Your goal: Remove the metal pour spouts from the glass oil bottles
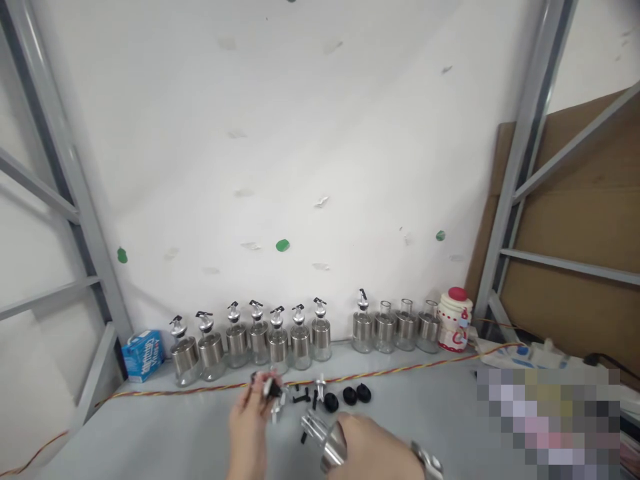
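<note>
Between the fingertips of my left hand [251, 399] is a pourer spout [273, 388], silver with a black stopper, partly blurred and covered by the fingers. My right hand [373, 445] is wrapped round a glass bottle [330, 443] with a metal sleeve. That bottle leans, its open glass neck pointing up and left toward my left hand, apart from the spout. Just beyond the hands lie several round black caps [331, 402], small black pieces [301, 399] and a silver spout part [321, 387] on the grey tabletop [190, 433].
Along the back wall stand several bottles with spouts [237, 343]; three bottles at right have bare necks [406, 327]. A blue carton [143, 355] flanks the row at left, a red-lidded jar [455, 323] at right. A twisted cable [400, 370] crosses the table. Metal posts [75, 167] frame both sides.
</note>
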The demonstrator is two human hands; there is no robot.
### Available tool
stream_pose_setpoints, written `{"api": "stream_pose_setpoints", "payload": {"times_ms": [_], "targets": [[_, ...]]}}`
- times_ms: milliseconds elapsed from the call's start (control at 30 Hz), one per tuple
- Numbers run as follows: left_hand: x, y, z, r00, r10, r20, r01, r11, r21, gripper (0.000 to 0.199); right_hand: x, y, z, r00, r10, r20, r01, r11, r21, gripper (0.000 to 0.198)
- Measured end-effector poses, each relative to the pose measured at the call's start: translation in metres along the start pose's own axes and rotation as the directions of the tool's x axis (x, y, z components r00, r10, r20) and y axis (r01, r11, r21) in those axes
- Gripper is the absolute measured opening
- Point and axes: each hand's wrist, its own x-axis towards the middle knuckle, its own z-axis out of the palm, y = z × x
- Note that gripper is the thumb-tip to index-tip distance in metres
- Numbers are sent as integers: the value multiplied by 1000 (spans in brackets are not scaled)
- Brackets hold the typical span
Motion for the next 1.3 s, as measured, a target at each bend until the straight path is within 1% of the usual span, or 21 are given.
{"api": "stream_pose_setpoints", "payload": {"times_ms": [67, 100, 167, 233, 267, 333, 400, 467, 600, 700, 800, 833, 900, 933, 967, 1000, 1033, 1100, 1167, 1233, 1300], "targets": [[9, 5, -8, 991, 46, -126, -48, 999, -10, 13, -2, 3, 1, 984, -5, -179, -38, 972, -233, 22], [11, 7, -10, 988, 53, -147, -53, 999, -2, 12, 1, 4, -1, 968, -30, -249, -41, 961, -275, 23], [12, 5, -10, 994, 24, -110, -23, 1000, 15, 11, 15, 7, -10, 922, -137, -362, 70, 979, -192, 28], [7, -1, -6, 998, -54, -32, 55, 998, 39, 10, 40, 12, -24, 833, -245, -497, 234, 969, -86, 39], [4, -5, -2, 995, -99, 4, 99, 994, 56, 10, 56, 16, -32, 789, -260, -557, 277, 959, -55, 45], [-1, -12, 3, 984, -173, 47, 169, 982, 89, 11, 88, 25, -46, 705, -227, -671, 305, 952, -2, 53], [-4, -15, 5, 974, -216, 66, 207, 971, 118, 13, 115, 37, -53, 681, -201, -704, 292, 956, 9, 56], [-5, -15, 5, 968, -243, 67, 232, 963, 138, 15, 136, 49, -54, 679, -186, -710, 282, 959, 19, 57], [-4, -14, 3, 958, -279, 66, 266, 952, 150, 16, 152, 66, -47, 665, -190, -722, 294, 956, 20, 58], [-2, -18, 2, 951, -300, 81, 285, 945, 158, 16, 149, 69, -44, 653, -236, -719, 322, 947, -19, 58], [0, -21, 1, 948, -311, 67, 295, 938, 181, 17, 136, 67, -41, 644, -288, -709, 343, 937, -68, 58], [1, -22, 1, 947, -315, 63, 299, 936, 185, 17, 129, 66, -38, 628, -295, -720, 344, 935, -84, 58], [2, -22, 1, 945, -319, 68, 302, 935, 183, 17, 113, 66, -29, 571, -290, -768, 317, 941, -120, 52], [2, -22, 1, 945, -319, 72, 302, 936, 182, 18, 106, 66, -23, 530, -282, -800, 286, 947, -145, 45], [1, -21, 2, 945, -318, 73, 301, 936, 182, 18, 99, 66, -17, 515, -274, -812, 253, 954, -161, 37], [1, -21, 2, 945, -319, 71, 302, 936, 183, 18, 94, 66, -10, 528, -275, -804, 237, 956, -171, 30], [1, -20, 2, 945, -319, 70, 302, 935, 184, 18, 91, 66, -4, 559, -283, -779, 231, 956, -181, 25], [1, -20, 2, 945, -321, 59, 305, 933, 189, 16, 92, 66, 6, 650, -307, -696, 239, 951, -196, 20], [1, -21, 1, 945, -322, 61, 305, 933, 192, 15, 100, 67, 9, 718, -307, -625, 227, 952, -206, 22], [1, -22, 1, 945, -318, 77, 299, 935, 188, 14, 112, 68, 5, 759, -278, -589, 187, 959, -211, 24], [1, -22, 0, 944, -314, 101, 293, 939, 177, 13, 123, 68, -4, 785, -247, -569, 147, 965, -217, 24]]}}
